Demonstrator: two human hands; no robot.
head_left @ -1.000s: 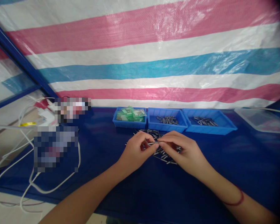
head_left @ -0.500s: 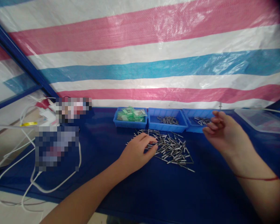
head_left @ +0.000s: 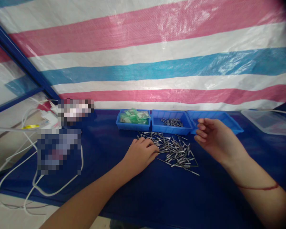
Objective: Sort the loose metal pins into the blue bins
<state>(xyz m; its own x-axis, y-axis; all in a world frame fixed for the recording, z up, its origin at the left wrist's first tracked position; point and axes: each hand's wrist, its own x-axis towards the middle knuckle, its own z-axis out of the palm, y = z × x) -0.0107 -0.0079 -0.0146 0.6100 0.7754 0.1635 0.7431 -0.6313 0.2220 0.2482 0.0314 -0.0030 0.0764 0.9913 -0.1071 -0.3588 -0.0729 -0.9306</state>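
Note:
A loose pile of small metal pins (head_left: pixel 177 151) lies on the dark blue table cover (head_left: pixel 157 190). My left hand (head_left: pixel 140 153) rests on the pile's left edge, fingers curled down and pinched on a pin. My right hand (head_left: pixel 215 137) hovers above the cover to the right of the pile, palm turned left, fingers loosely bent and apart, with nothing in it. It hides part of the right blue bin (head_left: pixel 228 123). Behind the pile stands the middle blue bin (head_left: pixel 157 126) with several pins in it.
The left blue bin (head_left: pixel 120 124) holds green packets. A clear plastic tray (head_left: pixel 269 122) sits at the far right. White cables (head_left: pixel 38 187) loop over the table's left edge beside blurred-out items. A striped tarp (head_left: pixel 157 63) hangs right behind the bins.
Both hands held one pin together over the pile. My right hand then swung out to the right bin and has drawn back a little leftward, empty. My left hand dropped onto the pile and curled.

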